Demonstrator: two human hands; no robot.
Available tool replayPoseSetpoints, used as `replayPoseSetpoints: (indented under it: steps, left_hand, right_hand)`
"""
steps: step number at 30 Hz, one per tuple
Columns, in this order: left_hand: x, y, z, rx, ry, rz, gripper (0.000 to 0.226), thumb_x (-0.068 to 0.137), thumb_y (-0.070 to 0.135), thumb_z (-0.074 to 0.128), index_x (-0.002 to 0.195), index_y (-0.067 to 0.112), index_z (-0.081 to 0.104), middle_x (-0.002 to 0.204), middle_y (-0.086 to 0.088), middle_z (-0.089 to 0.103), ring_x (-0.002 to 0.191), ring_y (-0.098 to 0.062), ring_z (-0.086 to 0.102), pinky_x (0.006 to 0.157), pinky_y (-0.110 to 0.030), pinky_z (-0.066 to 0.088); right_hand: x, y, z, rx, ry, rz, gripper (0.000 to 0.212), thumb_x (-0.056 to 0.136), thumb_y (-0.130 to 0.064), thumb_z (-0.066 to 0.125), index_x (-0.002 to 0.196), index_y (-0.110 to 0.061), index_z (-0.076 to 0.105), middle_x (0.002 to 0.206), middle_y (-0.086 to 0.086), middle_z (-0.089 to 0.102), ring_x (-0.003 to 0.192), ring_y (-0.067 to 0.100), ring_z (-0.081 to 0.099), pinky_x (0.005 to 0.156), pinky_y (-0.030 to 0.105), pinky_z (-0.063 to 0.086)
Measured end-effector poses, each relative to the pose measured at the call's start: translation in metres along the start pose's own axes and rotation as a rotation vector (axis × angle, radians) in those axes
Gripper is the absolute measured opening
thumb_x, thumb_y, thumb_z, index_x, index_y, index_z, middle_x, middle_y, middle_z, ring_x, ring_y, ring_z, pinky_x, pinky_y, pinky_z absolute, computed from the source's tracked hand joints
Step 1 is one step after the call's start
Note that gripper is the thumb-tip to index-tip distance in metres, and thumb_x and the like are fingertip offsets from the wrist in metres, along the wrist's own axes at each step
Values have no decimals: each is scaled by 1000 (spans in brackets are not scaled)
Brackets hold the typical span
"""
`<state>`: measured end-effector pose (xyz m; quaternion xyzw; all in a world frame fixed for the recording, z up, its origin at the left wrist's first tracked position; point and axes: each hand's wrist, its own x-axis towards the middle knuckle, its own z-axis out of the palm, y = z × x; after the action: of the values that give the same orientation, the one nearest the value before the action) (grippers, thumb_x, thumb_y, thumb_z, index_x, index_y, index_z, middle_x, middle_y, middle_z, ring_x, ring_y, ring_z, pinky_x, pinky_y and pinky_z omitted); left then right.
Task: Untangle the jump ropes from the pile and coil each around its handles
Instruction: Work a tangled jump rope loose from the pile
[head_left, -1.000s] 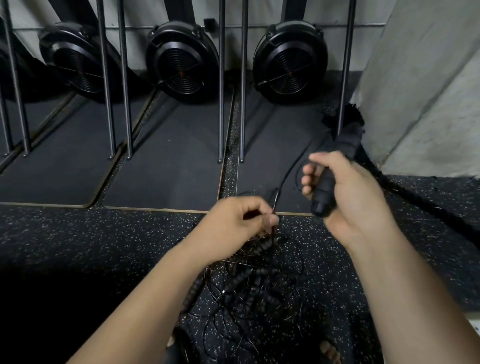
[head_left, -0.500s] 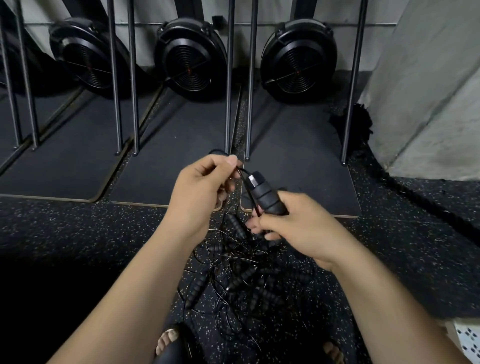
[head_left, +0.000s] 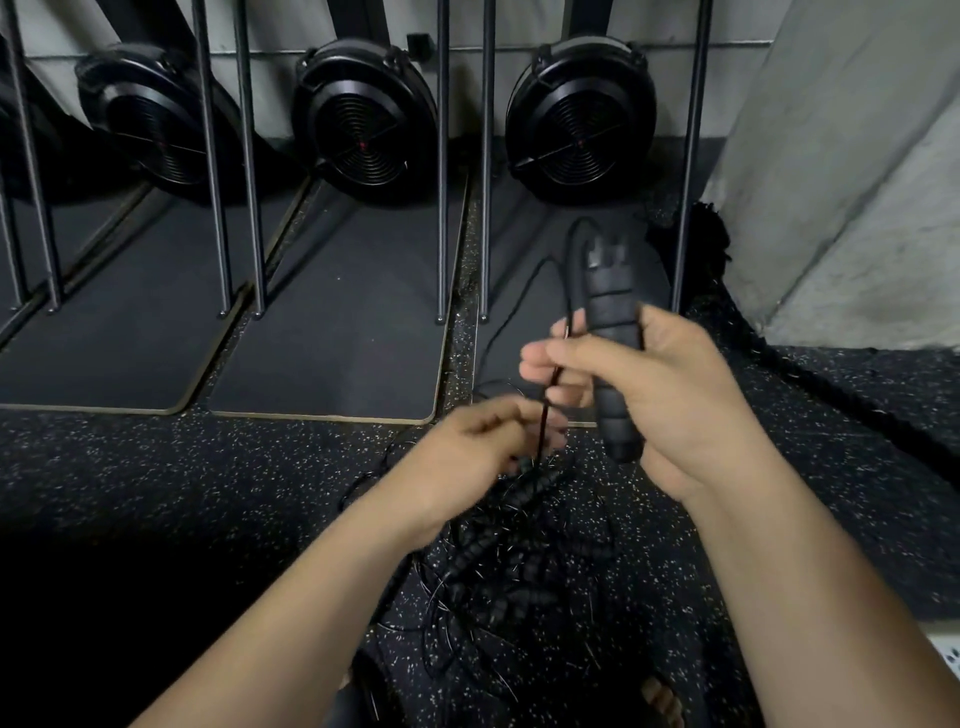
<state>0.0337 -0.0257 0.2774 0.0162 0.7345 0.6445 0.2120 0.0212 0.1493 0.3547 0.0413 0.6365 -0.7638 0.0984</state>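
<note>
While gripped upright in right hand (head_left: 670, 400), ribbed black handle (head_left: 613, 332); left hand (head_left: 467, 457) fingers pinching thin cord (head_left: 545, 415).

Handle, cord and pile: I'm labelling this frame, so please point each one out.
handle (head_left: 613, 332), head view, ribbed grip above the right hand's fingers
cord (head_left: 543, 423), head view, stretch between the two hands
pile (head_left: 498, 561), head view, tangled middle on the floor

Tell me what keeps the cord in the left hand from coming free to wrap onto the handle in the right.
The tangled pile does: the cord pinched by the left hand runs down into it, among other handles and cords. Nothing blocks the handle in the right hand.
</note>
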Motion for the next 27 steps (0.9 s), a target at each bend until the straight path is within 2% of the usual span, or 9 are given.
replayPoseSetpoints:
  steps: [3,4,7,11,16,19,22,24,27]
  left_hand:
    - [2,-18,13,144,-106,54,25,105,6,62,121,18,76,118,4,79,119,-13,72,110,-27,51]
    - [2,-22,15,180,-100,60,21,104,10,66,119,19,77,116,6,79,116,-10,72,109,-26,51]
    - [1,-27,16,378,-50,103,11,104,25,70,110,27,78,99,15,79,93,1,72,86,-15,52]
    - [3,-23,14,573,84,187,12,103,27,71,94,26,79,79,15,73,70,-4,66,66,-17,47]
    - [3,-10,7,491,209,264,26,102,22,73,84,41,72,70,14,70,60,2,60,59,-8,38]
    - [3,-1,-2,402,267,267,14,102,19,72,90,26,77,71,13,72,55,2,57,56,-9,39]
    - [5,4,-13,308,339,275,12,103,22,71,94,24,79,85,16,76,74,1,65,72,-17,48]
    - [6,5,-22,148,360,275,13,103,21,70,95,19,80,95,8,80,88,-10,73,86,-28,55]
    - [6,8,-31,-39,391,306,15,104,16,67,97,9,78,89,-3,78,80,-15,69,76,-32,53]
  right_hand:
    - [1,-10,-8,174,74,-65,20,89,0,76,107,-4,68,100,20,81,98,33,81,69,26,64]
    - [1,-13,-10,218,96,-80,20,88,-1,76,106,-5,68,102,20,81,99,33,81,68,25,63]
    - [3,-15,-15,322,170,-94,17,94,1,72,108,-6,67,105,18,81,102,32,81,69,24,63]
    - [7,-12,-21,369,190,-82,14,98,-3,69,111,-5,65,110,18,81,106,31,80,75,27,64]
    - [22,10,-21,211,197,-14,13,97,-3,72,109,-9,70,110,18,80,108,33,79,93,41,64]
    - [23,33,-18,-100,156,71,20,91,-8,80,109,-15,75,105,10,82,108,29,78,100,47,62]
    - [22,51,-13,-314,75,124,20,87,-10,80,103,-23,78,102,10,81,106,32,77,101,57,60]
    - [22,59,-7,-395,8,140,23,82,-13,79,102,-23,76,103,13,79,104,35,76,102,62,57]
    - [20,69,3,-467,-74,131,22,80,-19,81,100,-20,73,94,11,78,85,24,71,100,56,59]
